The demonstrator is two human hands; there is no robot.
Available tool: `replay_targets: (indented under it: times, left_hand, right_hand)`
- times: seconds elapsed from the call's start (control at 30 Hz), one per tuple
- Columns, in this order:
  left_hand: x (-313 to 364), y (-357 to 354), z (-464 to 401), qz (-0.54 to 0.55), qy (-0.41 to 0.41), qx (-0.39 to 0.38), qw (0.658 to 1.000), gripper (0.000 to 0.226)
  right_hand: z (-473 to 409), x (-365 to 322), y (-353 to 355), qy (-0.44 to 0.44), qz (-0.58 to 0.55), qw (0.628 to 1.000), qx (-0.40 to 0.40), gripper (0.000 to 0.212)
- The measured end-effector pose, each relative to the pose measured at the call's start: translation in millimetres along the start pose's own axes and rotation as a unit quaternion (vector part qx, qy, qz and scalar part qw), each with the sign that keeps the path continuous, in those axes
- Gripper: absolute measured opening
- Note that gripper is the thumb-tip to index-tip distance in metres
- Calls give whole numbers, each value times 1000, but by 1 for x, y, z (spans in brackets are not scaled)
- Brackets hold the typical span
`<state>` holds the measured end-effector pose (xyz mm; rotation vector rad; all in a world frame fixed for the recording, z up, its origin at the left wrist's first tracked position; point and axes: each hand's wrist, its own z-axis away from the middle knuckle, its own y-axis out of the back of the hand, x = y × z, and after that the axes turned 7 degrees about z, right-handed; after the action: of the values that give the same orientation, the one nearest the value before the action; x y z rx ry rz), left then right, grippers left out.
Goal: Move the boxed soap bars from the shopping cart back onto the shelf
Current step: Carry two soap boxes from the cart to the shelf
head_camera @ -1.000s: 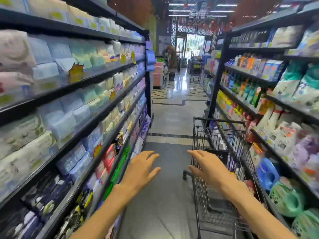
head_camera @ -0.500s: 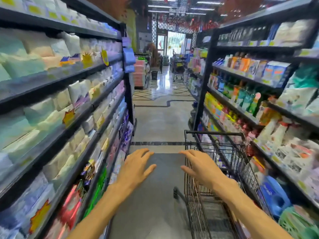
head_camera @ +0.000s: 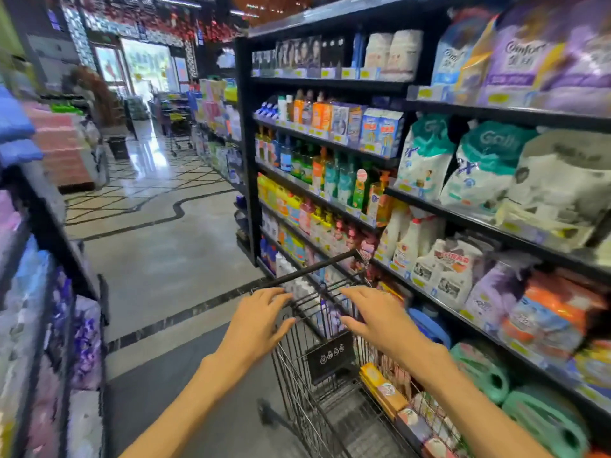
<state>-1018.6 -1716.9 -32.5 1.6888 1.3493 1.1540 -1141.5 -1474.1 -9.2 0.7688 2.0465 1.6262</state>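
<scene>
Both hands are reaching over the shopping cart: the left hand and right hand are spreading relaxed fingers, holding nothing. Boxed soap bars are lying along the cart's right side. Beyond, the shelf is standing at right.

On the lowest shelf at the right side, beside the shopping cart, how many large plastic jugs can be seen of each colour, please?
Mint-green plastic jugs: 2
Blue plastic jug: 1
Total: 3 jugs in view. The frame's edge cuts the shelf off, so there may be more.
</scene>
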Motion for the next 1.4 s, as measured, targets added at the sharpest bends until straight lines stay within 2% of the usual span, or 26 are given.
replay_targets:
  times: [0.23,0.47,0.63,0.83,1.03,1.23,1.33,1.4]
  left_hand:
    - [31,-75,-129,53,-147,-42,987,49]
    - [113,-153,-217,127,-287,-85,946,47]
    - [169,-211,-251,161,-334,-139,918,53]
    - [202,-279,-263,192,-383,-219,877,51]
    - [191,-372,-251,179,-409,-316,837,49]
    - [151,-471,-209,125,-381,-425,812,39]
    - [139,-523,-188,101,-354,-461,808,42]
    - [133,-558,-174,92,-357,-461,807,43]
  right_hand:
    - [20,98,-7,-148,31,988,-5,61]
    - [71,182,-9,-306,44,951,-17,60]
    - [112,215,-14,-390,72,918,-19,60]
    - [152,238,-47,-476,40,877,-40,57]
    - [175,238,-131,-535,0,841,-82,56]
    - [197,220,-251,-555,-92,817,-125,51]
    - [202,216,-315,-561,-115,798,-191,45]
    - [210,211,-356,-558,-119,791,-221,50]
